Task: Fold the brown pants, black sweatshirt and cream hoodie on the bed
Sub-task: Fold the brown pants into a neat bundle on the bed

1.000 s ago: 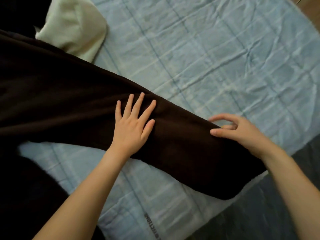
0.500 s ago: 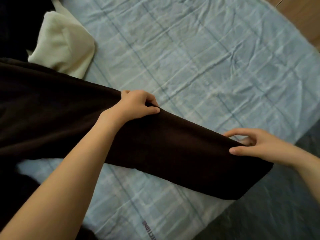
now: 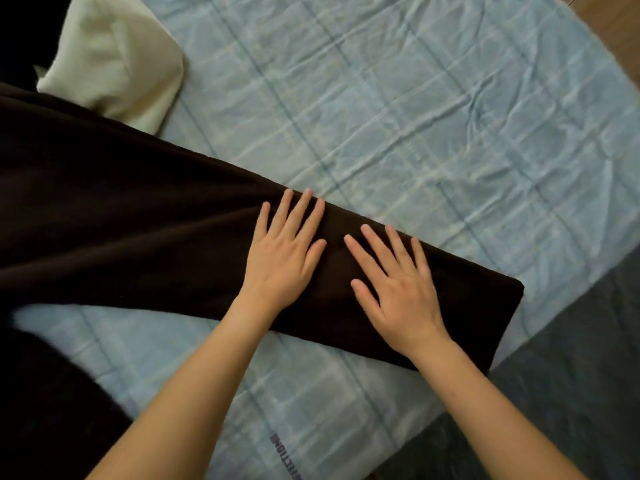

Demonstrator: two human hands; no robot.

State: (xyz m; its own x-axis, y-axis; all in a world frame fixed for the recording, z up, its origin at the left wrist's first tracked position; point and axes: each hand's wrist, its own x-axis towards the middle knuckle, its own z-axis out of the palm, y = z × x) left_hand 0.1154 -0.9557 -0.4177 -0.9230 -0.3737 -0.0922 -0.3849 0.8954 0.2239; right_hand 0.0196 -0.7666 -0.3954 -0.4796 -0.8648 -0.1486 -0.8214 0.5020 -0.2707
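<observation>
The brown pants lie stretched across the bed from the left edge down to the right, the leg end near the bed's right edge. My left hand rests flat on the leg, fingers spread. My right hand lies flat beside it, also palm down with fingers apart. Neither hand grips the cloth. The cream hoodie sits bunched at the upper left, partly under the pants. Dark black cloth fills the lower left corner; whether it is the sweatshirt is unclear.
A wrinkled light blue checked sheet covers the bed. A darker grey cover shows at the lower right past the sheet's edge. Wooden floor appears in the top right corner.
My left hand let go of the pants' upper edge and now lies flat. My right hand released its pinch near the leg end and moved left to press flat beside the left.
</observation>
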